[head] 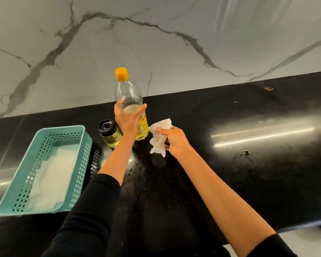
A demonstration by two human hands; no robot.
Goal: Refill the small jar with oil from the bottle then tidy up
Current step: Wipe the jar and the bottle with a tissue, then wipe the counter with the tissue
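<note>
Tidying up under way: the left hand (127, 119) grips the capped oil bottle (131, 101) upright at 12 o'clock, the lidded small jar (109, 134) at its 9 o'clock, while the right hand (174, 140) clutches a paper towel (159, 136), likely to wipe the black counter (230, 164) next

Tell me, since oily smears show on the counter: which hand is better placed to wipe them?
Likely the right hand: it already grips the paper towel just above the black counter. The left hand is busy holding the capped oil bottle.
</note>
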